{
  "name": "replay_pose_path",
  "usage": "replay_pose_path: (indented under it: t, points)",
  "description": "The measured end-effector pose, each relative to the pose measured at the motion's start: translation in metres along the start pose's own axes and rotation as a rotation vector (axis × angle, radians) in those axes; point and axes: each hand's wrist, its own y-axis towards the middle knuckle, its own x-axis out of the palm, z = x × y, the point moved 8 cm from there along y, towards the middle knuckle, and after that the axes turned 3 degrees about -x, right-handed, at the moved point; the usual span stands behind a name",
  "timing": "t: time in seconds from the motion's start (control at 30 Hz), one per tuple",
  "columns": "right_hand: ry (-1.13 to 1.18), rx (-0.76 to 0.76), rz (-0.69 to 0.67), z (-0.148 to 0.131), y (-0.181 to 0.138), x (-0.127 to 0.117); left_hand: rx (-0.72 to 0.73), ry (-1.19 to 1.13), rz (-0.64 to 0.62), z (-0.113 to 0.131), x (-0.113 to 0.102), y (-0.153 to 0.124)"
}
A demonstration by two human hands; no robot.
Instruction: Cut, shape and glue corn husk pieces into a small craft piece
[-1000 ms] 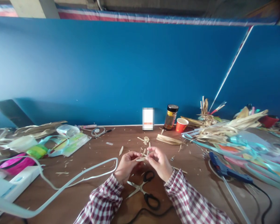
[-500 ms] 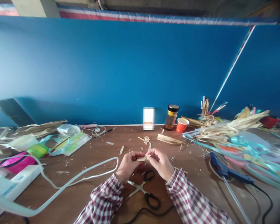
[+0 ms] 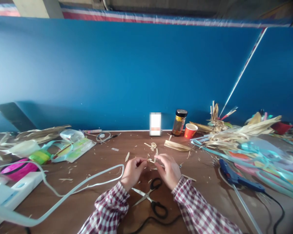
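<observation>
My left hand (image 3: pixel 134 170) is closed in a pinch, thumb against forefinger, on a small pale strip of corn husk (image 3: pixel 150 160) that pokes out toward the right. Facing it, my right hand (image 3: pixel 169 169) has its thumb and forefinger slightly apart, close to the strip's other end; I see nothing gripped there. Just beyond the fingertips lie small curled husk scraps (image 3: pixel 153 146). Scissors (image 3: pixel 146 196) with black handles lie spread on the table between my forearms.
To the right lie a blue glue gun (image 3: pixel 241 179) and a heap of husks and ribbons (image 3: pixel 244 136). A red paper cup (image 3: pixel 190 131) and lidded jar (image 3: pixel 179 123) stand at the back. A white cable (image 3: pixel 83 180) loops left, beside a power strip (image 3: pixel 21 190).
The wider husk piece between both hands has turned or slipped from sight, leaving a thin strip at the left fingertips. My right thumb and forefinger have parted, and the hands are slightly farther apart.
</observation>
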Motion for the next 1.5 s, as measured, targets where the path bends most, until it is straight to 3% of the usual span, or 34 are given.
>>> replay_pose_path:
  t: [0.13,0.27,0.5,0.6,0.67,0.77,0.83,0.97,1.07,1.3,1.5]
  points:
    - [0.131,-0.039,0.006,-0.005,0.0,0.004,0.07,0.084,-0.061,0.009,0.009,-0.005]
    - [0.144,0.04,-0.047,0.001,0.0,0.011,0.072,0.068,-0.057,0.009,0.01,-0.006]
    - [0.46,0.249,-0.154,0.005,-0.004,0.027,0.025,-0.276,-0.148,0.005,0.017,-0.004]
    - [0.505,0.255,-0.178,0.006,-0.002,0.024,-0.016,-0.367,-0.167,0.004,0.02,-0.004]
    - [0.387,0.2,-0.191,0.009,0.002,0.013,-0.077,-0.433,-0.144,0.0,0.018,-0.004]
    - [-0.042,0.192,-0.151,0.025,0.007,-0.012,-0.185,-0.502,-0.066,-0.008,0.012,-0.003]
    - [-0.255,0.2,-0.197,0.035,0.006,-0.018,-0.222,-0.513,-0.01,-0.013,0.008,-0.003]
    - [-0.383,0.166,-0.338,0.038,0.001,-0.006,-0.257,-0.554,0.061,-0.019,0.003,-0.001]
    - [-0.419,0.148,-0.367,0.034,-0.001,0.004,-0.28,-0.63,0.072,-0.02,0.002,-0.001]
    - [-0.51,0.122,-0.245,0.023,0.004,-0.004,-0.436,-0.669,0.033,-0.022,0.007,-0.008]
    - [-0.301,0.044,0.047,0.0,0.006,-0.027,-0.403,-0.795,-0.143,-0.016,0.022,-0.008]
